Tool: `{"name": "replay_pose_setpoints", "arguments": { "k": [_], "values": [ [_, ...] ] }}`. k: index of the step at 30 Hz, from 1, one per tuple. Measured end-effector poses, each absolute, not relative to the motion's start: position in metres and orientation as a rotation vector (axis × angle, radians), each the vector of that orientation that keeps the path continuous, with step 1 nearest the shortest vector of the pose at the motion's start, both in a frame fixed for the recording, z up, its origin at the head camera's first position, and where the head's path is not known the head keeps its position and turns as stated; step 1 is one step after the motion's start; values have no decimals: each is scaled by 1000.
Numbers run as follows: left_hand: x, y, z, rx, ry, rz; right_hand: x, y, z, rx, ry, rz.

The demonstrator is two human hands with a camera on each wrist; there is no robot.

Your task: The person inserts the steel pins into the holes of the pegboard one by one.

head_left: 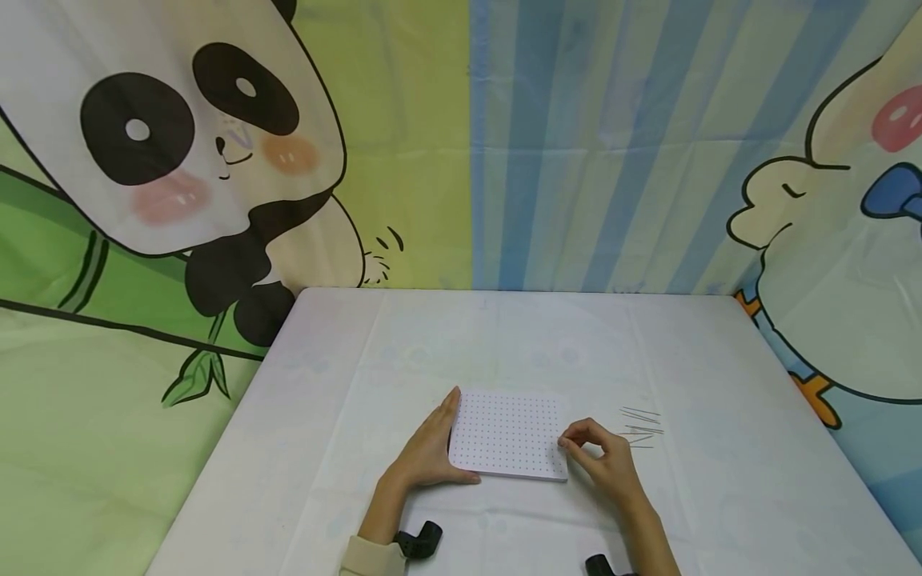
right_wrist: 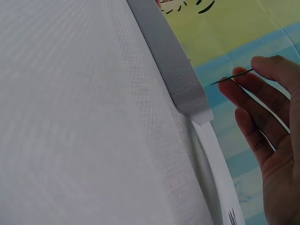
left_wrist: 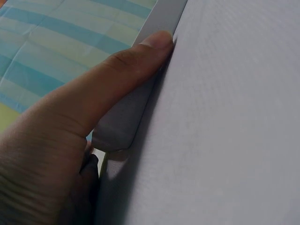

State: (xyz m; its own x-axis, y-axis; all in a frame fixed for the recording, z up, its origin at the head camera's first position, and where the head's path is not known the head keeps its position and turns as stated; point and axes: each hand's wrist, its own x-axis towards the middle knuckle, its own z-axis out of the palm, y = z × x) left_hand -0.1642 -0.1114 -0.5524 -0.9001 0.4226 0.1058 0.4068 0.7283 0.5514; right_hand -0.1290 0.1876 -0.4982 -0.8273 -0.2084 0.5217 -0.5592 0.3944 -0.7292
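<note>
A white square board (head_left: 508, 432) with rows of small dark dots lies on the white-covered table. My left hand (head_left: 426, 450) holds its left side, with the fingers along the left edge and the thumb round the front corner. In the left wrist view that thumb (left_wrist: 126, 63) presses on the board's side (left_wrist: 123, 117). At the board's right edge, my right hand (head_left: 603, 458) pinches a thin dark needle (right_wrist: 234, 76) between thumb and fingertips. The needle's point sticks out past the fingers in the right wrist view.
Several thin needles (head_left: 639, 432) lie loosely on the table to the right of the board. The table (head_left: 346, 472) ends at the back against a cloth backdrop (head_left: 403, 144) with cartoon animals and stripes. A black wrist camera (head_left: 420, 541) sits on the left wrist.
</note>
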Motion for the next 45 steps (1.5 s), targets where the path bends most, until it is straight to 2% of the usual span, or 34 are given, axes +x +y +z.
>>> {"name": "replay_pose_setpoints", "arguments": {
  "k": [18,29,45],
  "values": [
    [-164,-112,-555,723,2902,892,-130,185,-503,645,-2335,1343],
    [-164,-112,-554,741,2903,873,-143,195,-539,673,-2328,1309],
    [-164,-113,-552,754,2907,875,-144,194,-536,656,-2351,1356]
  ]
}}
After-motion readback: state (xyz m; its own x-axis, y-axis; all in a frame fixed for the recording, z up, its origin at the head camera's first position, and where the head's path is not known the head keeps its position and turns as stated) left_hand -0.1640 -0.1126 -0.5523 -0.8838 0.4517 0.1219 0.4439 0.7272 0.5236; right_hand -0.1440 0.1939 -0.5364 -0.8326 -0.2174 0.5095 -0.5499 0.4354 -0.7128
